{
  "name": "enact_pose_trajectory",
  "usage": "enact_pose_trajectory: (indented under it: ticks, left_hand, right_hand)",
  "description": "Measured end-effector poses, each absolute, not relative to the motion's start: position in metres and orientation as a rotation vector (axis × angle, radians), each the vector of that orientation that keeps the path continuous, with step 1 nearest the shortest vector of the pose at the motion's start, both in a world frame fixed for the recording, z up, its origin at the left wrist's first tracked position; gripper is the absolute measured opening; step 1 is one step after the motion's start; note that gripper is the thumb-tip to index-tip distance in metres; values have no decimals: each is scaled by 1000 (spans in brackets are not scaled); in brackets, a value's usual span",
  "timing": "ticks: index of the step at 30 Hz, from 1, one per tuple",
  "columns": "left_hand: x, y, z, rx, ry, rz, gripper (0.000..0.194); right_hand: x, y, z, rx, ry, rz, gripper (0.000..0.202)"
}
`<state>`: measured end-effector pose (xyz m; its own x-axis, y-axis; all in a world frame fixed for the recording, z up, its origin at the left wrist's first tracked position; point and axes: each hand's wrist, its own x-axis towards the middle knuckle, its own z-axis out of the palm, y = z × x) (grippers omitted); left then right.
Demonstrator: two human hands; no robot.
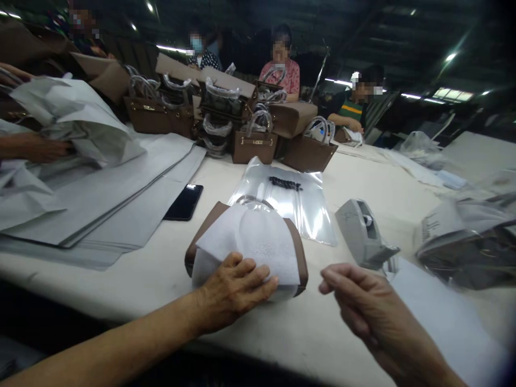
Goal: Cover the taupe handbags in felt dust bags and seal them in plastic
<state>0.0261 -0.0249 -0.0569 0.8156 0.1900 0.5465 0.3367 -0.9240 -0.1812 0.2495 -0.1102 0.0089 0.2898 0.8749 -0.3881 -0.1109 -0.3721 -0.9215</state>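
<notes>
A brown handbag (299,244) lies in front of me with a white wrapping sheet (258,236) draped over its upper face. My left hand (237,290) rests on that sheet, fingers spread and slightly bent, pressing on it. To the right of the bag, my right hand (358,301) hovers above the table, thumb and fingers pinched together. Whatever is between those fingertips, if anything, is too small to make out. A grey tape dispenser (358,231) stands just beyond my right hand. Behind the bag lies a clear plastic bag (314,209) with dark print.
Several brown handbags (255,145) with wrapped handles are piled at the back. Grey paper sheets (133,193) and a phone (184,202) lie left, where another person's hand (36,147) handles crumpled paper. At right is a plastic-wrapped bag (467,247). Other people stand beyond.
</notes>
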Motion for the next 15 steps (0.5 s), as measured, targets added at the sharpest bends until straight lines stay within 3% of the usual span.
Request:
enact_pose_trajectory:
  ticks: [8, 15]
  left_hand:
    - [24, -27, -53, -2712, -395, -692, 28]
    - [32, -24, -33, -2839, -323, -512, 23]
  right_hand:
    - [204, -103, -33, -1597, -674, 1328, 40]
    - [194, -110, -30, -1597, -674, 1321, 41]
